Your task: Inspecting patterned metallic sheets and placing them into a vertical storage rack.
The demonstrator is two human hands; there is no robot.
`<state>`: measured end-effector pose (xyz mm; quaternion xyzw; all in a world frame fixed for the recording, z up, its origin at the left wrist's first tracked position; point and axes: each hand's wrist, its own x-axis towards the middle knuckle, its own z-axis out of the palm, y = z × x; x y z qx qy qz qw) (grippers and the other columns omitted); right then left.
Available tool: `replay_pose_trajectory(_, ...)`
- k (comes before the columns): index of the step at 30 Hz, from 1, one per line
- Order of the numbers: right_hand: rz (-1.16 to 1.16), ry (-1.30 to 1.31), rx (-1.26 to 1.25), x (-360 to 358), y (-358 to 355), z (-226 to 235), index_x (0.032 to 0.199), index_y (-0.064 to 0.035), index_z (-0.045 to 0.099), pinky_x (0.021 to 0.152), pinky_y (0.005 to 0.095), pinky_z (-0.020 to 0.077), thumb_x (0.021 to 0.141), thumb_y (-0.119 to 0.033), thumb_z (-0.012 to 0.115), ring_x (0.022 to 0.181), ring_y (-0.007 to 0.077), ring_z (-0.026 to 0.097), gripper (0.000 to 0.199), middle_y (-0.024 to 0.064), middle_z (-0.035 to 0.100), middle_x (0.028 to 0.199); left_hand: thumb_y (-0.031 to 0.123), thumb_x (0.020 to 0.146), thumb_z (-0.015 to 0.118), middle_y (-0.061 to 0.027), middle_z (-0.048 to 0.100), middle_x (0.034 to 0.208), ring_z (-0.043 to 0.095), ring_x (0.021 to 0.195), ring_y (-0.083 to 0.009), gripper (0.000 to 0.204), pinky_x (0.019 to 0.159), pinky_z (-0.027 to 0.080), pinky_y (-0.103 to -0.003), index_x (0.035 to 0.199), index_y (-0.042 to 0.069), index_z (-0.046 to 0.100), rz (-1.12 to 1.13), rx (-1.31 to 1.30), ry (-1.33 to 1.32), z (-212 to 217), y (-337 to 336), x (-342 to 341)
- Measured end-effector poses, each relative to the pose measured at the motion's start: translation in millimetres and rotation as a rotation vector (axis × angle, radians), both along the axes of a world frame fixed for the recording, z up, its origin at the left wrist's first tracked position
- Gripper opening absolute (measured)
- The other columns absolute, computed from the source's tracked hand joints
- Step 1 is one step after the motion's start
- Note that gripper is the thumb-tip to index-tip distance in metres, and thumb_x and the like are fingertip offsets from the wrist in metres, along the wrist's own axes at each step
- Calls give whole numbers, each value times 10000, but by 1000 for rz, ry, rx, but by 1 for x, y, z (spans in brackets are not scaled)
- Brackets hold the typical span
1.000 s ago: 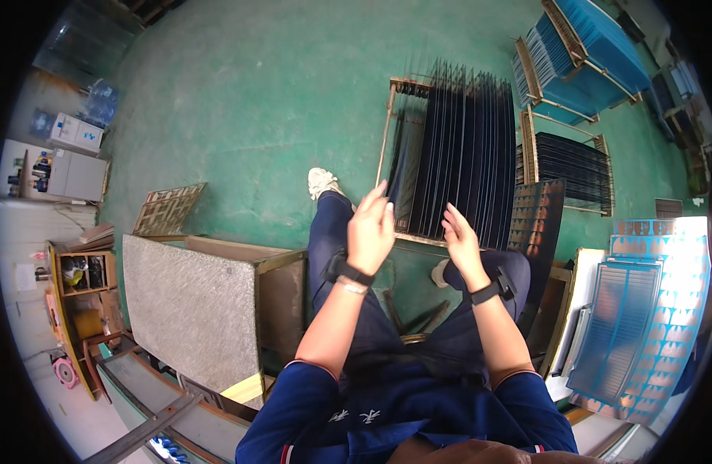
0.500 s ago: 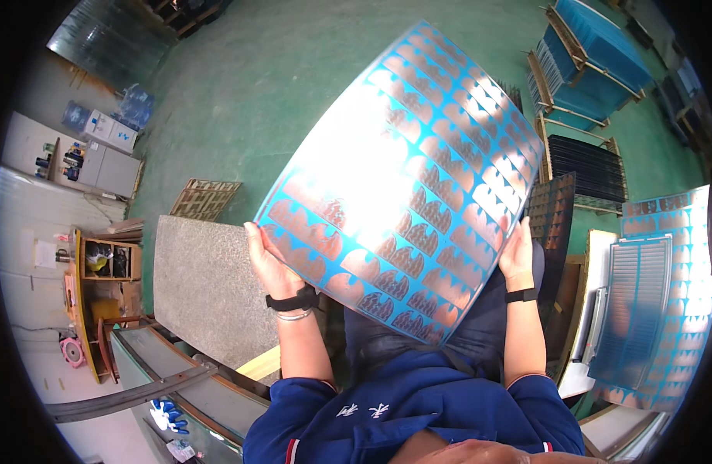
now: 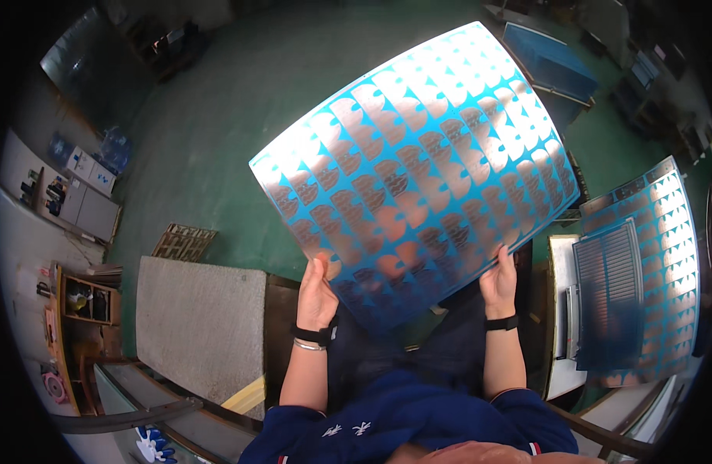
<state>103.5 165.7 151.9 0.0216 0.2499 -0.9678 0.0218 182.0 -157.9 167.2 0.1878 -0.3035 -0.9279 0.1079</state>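
Between my hands is a large, shiny blue sheet (image 3: 418, 166) printed with rows of coppery half-round shapes. It is held up at a tilt, with bright glare along its far part. My left hand (image 3: 318, 298) grips the near left edge, thumb on the face and the other fingers partly hidden. On the near right edge, my right hand (image 3: 499, 284) is closed in the same way. A similar patterned sheet (image 3: 675, 263) lies to the right, with a blue ribbed panel (image 3: 609, 294) on top of it.
A grey speckled tabletop (image 3: 201, 321) stands to my left, with a slatted rack (image 3: 184, 242) beyond it. A blue stack (image 3: 549, 62) sits at the far right. Wooden shelves (image 3: 89, 301) and a grey cabinet (image 3: 89, 207) line the left side. Green floor (image 3: 194, 139) stretches ahead.
The held sheet has turned clockwise, its far corner swinging right, and the glare has shifted toward its far edge. My left hand has moved right and nearer; the view has shifted slightly.
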Motion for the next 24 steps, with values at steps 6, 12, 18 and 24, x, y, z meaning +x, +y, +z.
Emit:
replay_pose_trajectory(6,-80,-34,102,5,41,13,1208,-92,481,948,422,399,898,-215,539,1087,212,515,339,51,554,1159,267,890,572,62,542,817,467,736,-40,146,670,385,-212,911,123,583,197,-205,-104,-18,-14,3)
replay_pose_trajectory(12,-291,-41,273,13,130,26,1344,-8,322,946,402,426,960,-279,373,1173,276,471,473,219,452,1283,206,897,563,42,564,803,479,685,-50,113,632,404,-214,901,95,586,202,-439,-104,-16,-51,15)
replay_pose_trajectory(18,103,-1,725,9,148,71,1305,-6,385,559,157,444,966,-251,386,659,73,565,418,53,617,800,198,916,527,43,517,759,471,669,-60,104,617,411,-218,934,97,547,213,-556,-110,11,-62,20)
replay_pose_trajectory(24,-81,201,864,-14,136,79,1093,-81,510,650,215,436,882,-117,562,752,82,546,220,-11,592,902,112,920,500,21,533,863,506,755,-78,35,691,448,-226,943,100,524,240,-521,20,12,-68,21)
